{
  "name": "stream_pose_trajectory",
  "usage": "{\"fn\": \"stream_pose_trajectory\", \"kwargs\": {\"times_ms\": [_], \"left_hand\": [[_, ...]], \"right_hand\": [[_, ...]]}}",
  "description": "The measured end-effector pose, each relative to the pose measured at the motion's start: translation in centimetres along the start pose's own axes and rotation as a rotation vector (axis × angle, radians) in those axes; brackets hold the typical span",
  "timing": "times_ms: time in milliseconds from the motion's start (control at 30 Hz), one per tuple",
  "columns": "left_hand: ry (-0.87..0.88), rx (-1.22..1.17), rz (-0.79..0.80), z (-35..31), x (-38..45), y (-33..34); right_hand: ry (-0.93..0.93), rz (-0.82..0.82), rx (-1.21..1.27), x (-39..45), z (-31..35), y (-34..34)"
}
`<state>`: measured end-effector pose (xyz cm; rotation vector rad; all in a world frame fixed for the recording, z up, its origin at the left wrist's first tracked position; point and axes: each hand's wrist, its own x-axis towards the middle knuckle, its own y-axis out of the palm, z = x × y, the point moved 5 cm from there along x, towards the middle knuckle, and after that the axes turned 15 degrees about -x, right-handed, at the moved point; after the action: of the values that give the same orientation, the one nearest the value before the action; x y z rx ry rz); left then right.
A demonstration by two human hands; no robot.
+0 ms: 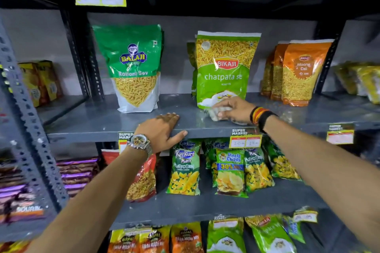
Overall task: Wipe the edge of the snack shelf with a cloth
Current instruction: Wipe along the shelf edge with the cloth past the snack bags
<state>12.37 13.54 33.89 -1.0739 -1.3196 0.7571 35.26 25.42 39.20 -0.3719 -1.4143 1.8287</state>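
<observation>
A grey metal snack shelf [98,123] runs across the middle of the head view. My right hand [236,110] presses a crumpled white cloth [213,114] onto the shelf top, just in front of a light green Bikaji pouch [223,72]. The cloth is blurred and mostly covered by my fingers. My left hand [162,130] lies flat on the shelf's front lip, fingers on top and thumb along the edge; it wears a metal watch and holds nothing.
A green Balaji pouch [133,68] stands left of my hands, orange Moong Dal pouches [298,72] at the right. Price tags [245,138] hang on the shelf lip. Kurkure and chips bags [216,168] fill the shelf below. A perforated grey upright [26,121] stands at the left.
</observation>
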Motion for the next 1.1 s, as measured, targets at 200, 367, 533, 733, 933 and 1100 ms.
{"fn": "stream_pose_trajectory", "kwargs": {"times_ms": [200, 367, 533, 733, 933, 1100], "left_hand": [[0.002, -0.014, 0.012, 0.2, -0.2, 0.1], [-0.012, -0.016, 0.01, 0.2, -0.1, 0.1], [-0.024, -0.015, 0.014, -0.4, -0.1, -0.3], [-0.078, -0.026, 0.073, 0.0, 0.1, 0.1], [-0.07, -0.044, 0.066, -3.6, 1.7, 0.3], [-0.068, -0.056, 0.098, -7.8, 4.5, 2.2]], "right_hand": [[-0.052, 0.145, -0.003, -5.0, 2.7, 0.2], [0.034, -0.095, 0.028, -3.2, -0.9, -4.4], [0.075, -0.105, -0.167, 0.4, -3.8, -3.3], [-0.005, -0.046, -0.204, 1.7, -5.4, 0.1], [-0.146, 0.092, -0.086, 0.3, -6.0, -4.1], [-0.127, 0.012, -0.168, 1.7, -7.7, -2.2]]}}
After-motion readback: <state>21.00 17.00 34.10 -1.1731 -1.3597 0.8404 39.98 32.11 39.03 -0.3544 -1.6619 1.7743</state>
